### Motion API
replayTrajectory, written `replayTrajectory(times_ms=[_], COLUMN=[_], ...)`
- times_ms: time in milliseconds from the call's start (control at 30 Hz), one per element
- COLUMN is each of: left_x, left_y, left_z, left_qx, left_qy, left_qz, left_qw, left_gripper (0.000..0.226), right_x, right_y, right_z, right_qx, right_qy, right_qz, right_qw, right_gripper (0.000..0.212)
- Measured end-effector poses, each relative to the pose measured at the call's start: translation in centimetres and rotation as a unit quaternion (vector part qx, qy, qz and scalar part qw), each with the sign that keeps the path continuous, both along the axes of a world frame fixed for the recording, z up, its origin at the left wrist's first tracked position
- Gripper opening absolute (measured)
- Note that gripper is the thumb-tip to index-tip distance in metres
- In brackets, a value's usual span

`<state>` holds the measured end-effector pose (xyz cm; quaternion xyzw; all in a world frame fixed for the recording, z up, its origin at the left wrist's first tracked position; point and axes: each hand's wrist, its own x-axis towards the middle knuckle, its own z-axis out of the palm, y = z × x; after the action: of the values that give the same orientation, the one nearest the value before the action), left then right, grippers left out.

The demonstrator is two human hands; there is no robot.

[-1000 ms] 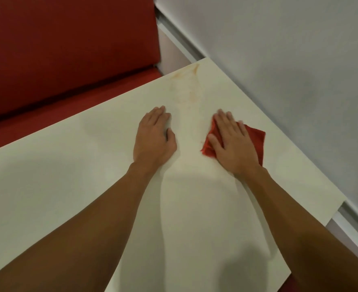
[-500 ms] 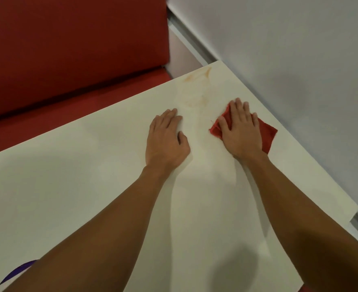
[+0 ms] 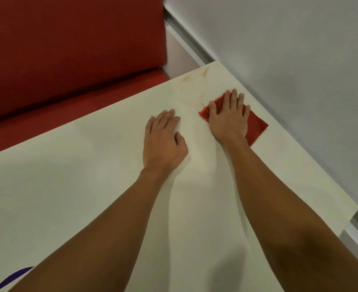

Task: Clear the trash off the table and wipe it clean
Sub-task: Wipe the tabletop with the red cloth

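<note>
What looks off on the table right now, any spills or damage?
A brownish smear marks the far corner of the table, trailing toward the red cloth under the flat right hand. It looks like unwiped spill residue. A loose thread sticks out of the cloth's left corner. No damage visible.

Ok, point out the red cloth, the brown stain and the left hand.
red cloth (image 3: 256, 127): head view, on its bare corner nearest the wall.
brown stain (image 3: 203, 73): head view, on its darker arc by the far corner.
left hand (image 3: 163, 144): head view, on the back of the hand.
</note>
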<state>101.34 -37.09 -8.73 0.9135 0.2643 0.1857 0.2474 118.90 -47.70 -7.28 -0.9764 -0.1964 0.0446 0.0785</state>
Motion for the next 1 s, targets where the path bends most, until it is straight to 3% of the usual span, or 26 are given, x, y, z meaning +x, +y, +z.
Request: replayTrajectory(times_ms=[67,200,300,433,600,700,833,1000], left_x=[0.0,0.1,0.0,0.1,0.3,0.4,1.5,4.4], left_y=[-0.1,-0.1,-0.1,-0.2,-0.2,-0.2,-0.2,0.4], left_z=[0.0,-0.3,-0.1,-0.1,-0.2,-0.1,0.2,1.0], left_qx=[0.000,0.012,0.003,-0.006,0.001,-0.003,-0.017,0.007], left_qy=[-0.004,-0.012,-0.014,-0.010,-0.005,-0.019,-0.026,-0.005], left_qz=[-0.002,0.008,0.027,0.030,0.045,0.054,0.103,0.168], left_qw=[1.000,1.000,1.000,0.999,0.999,0.998,0.994,0.986], left_gripper=[0.053,0.051,0.052,0.052,0.048,0.046,0.047,0.042], right_x=[-0.9,-3.1,-1.6,0.5,0.1,3.1,4.3,3.6], right_y=[2.6,-0.2,-2.9,1.8,-1.3,-3.7,1.3,-1.2], right_z=[0.1,-0.1,0.0,-0.3,0.1,0.1,0.1,0.1], right_qx=[0.004,-0.009,-0.012,0.001,-0.017,-0.018,-0.009,-0.008], right_qy=[-0.007,-0.017,-0.013,-0.010,-0.023,-0.020,-0.012,-0.014], right_qz=[0.036,0.217,0.159,0.095,0.339,0.294,0.217,0.413], right_qw=[0.999,0.976,0.987,0.995,0.940,0.956,0.976,0.911], right_gripper=[0.079,0.075,0.076,0.077,0.070,0.071,0.076,0.071])
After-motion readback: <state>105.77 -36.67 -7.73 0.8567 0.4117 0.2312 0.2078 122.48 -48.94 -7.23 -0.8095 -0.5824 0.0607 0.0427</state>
